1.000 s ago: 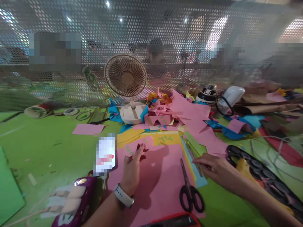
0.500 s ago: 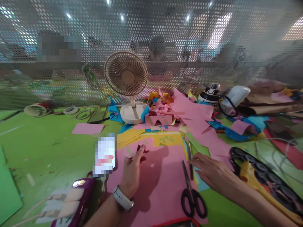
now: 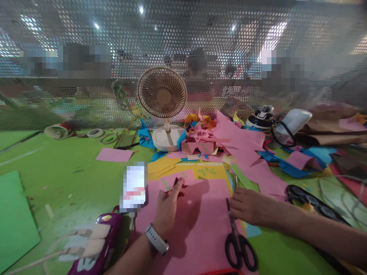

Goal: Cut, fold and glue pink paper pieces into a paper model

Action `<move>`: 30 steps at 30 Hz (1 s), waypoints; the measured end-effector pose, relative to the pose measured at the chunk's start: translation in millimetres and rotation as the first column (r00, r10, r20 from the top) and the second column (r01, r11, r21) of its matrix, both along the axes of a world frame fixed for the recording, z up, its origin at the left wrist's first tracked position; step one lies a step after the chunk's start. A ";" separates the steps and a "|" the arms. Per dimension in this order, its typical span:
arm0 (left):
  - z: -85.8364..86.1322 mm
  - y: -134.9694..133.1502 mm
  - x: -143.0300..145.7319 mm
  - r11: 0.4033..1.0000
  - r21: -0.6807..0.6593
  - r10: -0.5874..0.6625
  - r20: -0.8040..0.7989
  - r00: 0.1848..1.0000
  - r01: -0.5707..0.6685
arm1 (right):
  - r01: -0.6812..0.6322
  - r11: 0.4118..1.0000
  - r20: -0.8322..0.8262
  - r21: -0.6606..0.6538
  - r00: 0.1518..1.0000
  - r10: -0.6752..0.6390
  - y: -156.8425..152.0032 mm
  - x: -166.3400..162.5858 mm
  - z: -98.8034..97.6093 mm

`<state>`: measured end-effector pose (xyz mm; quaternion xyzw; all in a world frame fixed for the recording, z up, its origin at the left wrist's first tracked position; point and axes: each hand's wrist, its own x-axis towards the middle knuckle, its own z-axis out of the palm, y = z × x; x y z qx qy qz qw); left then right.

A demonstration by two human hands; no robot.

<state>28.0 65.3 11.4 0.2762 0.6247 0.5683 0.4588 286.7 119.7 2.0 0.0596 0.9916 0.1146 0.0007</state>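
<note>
My left hand (image 3: 169,208), with a white watch band on the wrist, pinches a small dark reddish folded paper piece (image 3: 177,182) above a large pink paper sheet (image 3: 200,229). Below it on the sheet sits a pink strip with green dots (image 3: 187,174). My right hand (image 3: 243,204) has its fingers curled over a slim pen-like tool (image 3: 235,183); only its silvery end shows beyond the hand, the rest is covered. Black-handled scissors (image 3: 240,248) lie beside this hand on the pink sheet, blades pointing away from me.
A blurred-out phone (image 3: 133,187) and a purple power strip (image 3: 100,236) lie at left. Behind stand a small fan (image 3: 163,97) and a heap of paper scraps (image 3: 200,131). A black palette (image 3: 312,202) lies at right. A perforated metal screen (image 3: 218,38) closes off the back.
My right hand has moved onto the slim tool, and its fingers have curled over it. My left hand keeps its pinch on the paper piece. The whole view has shifted slightly.
</note>
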 end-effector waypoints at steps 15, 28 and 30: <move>-15.3 2.3 -0.8 1.000 0.002 -0.025 0.011 1.000 0.025 | 0.186 0.654 -0.491 -0.733 0.520 -0.699 33.4 -20.4 47.3; -12.5 3.0 1.3 0.999 0.046 -0.015 0.098 0.995 0.010 | 0.329 0.622 -0.357 -0.711 0.593 -0.722 51.8 -21.6 36.0; -11.5 3.6 1.7 0.999 0.043 -0.012 0.100 0.995 0.008 | 0.360 0.572 -0.278 -0.737 0.611 -0.741 55.2 -21.0 33.3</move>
